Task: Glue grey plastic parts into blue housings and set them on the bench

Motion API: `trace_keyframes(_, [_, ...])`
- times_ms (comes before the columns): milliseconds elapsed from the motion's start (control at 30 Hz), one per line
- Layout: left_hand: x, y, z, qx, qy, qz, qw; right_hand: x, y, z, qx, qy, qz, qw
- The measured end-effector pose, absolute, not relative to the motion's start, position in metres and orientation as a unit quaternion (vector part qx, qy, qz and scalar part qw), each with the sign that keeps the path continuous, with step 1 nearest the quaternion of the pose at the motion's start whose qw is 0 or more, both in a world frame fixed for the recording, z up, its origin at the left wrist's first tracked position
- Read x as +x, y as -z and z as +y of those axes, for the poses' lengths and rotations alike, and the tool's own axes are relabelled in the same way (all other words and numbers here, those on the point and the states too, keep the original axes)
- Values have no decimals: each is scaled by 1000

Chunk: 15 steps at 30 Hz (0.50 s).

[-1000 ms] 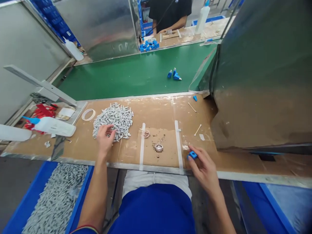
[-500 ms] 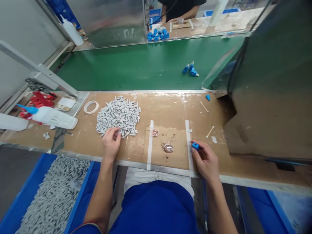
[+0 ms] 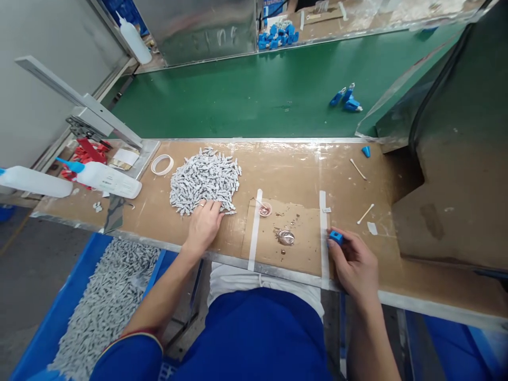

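My left hand [image 3: 204, 225] rests at the near edge of a heap of small grey parts [image 3: 206, 177] on the brown bench [image 3: 293, 169], fingers curled over a few of them. My right hand [image 3: 353, 264] pinches a small blue plastic piece [image 3: 336, 236] just right of a taped cardboard square [image 3: 288, 233]. On that square lie a shiny metal disc [image 3: 286, 237] and a small pink dish [image 3: 265, 209].
Two white squeeze bottles [image 3: 107, 180] lie at the left beside a tape ring [image 3: 162, 164]. A green conveyor belt [image 3: 246, 100] behind carries blue parts [image 3: 346, 98]. A dark metal housing [image 3: 456, 159] stands at right. A blue bin of grey parts [image 3: 99, 312] sits below left.
The view has shifted left and down. My left hand has slid along the near edge of the grey heap and settled on it. My right hand still pinches the blue piece by the cardboard square.
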<state>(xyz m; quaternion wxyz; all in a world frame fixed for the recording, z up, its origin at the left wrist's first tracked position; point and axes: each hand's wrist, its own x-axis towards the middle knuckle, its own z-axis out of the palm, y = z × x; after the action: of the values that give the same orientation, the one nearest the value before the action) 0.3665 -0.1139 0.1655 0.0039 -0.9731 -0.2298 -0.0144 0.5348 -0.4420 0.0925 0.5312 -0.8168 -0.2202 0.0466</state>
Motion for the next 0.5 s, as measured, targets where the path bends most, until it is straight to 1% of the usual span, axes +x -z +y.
trace_keyframes(100, [367,-165,-117,-977,1,-211,-13,536,-92,-442,-820,-47,-218,527])
trace_keyframes(200, [366,-160,-116,-972,7,-229,-57,536,-90,-443,-823,-47,-219,522])
trace_keyframes(300, [359,-158,-110,-963,39,-240,-121,535,-90,-444,-822,-47,-214,525])
trace_keyframes(400, [347,-160,-101,-938,111,-218,-244,533,-91,-444,-818,-44,-207,535])
trace_keyframes(500, [335,-167,-100,-842,199,-230,-446,532,-89,-445,-821,-37,-204,532])
